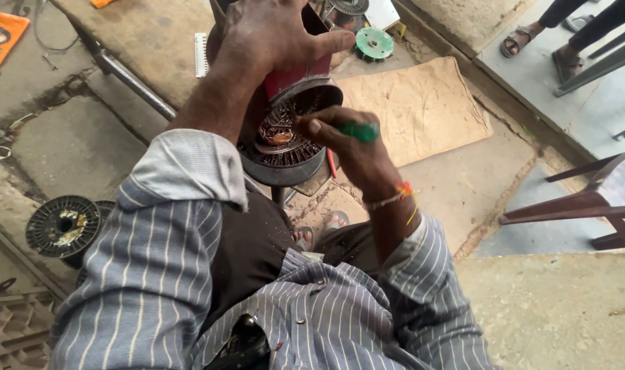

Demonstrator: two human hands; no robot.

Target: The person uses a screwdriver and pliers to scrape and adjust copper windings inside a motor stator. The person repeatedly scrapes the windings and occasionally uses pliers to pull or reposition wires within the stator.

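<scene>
Left hand (271, 34) clamped, right hand (343, 140) fisted.

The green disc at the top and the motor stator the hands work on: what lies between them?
In the head view, the left hand grips the red housing above the motor stator; its thumb points toward the green disc. Past the thumb is bare concrete and the brown sheet's edge.

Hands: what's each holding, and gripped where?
Left hand clamps the top of the red-bodied motor. Right hand grips a green-handled tool by its handle, tip hidden at the windings.

The left hand (275, 34) hides the motor housing's (292, 130) top; the green-handled tool's (359, 131) tip is unseen
</scene>
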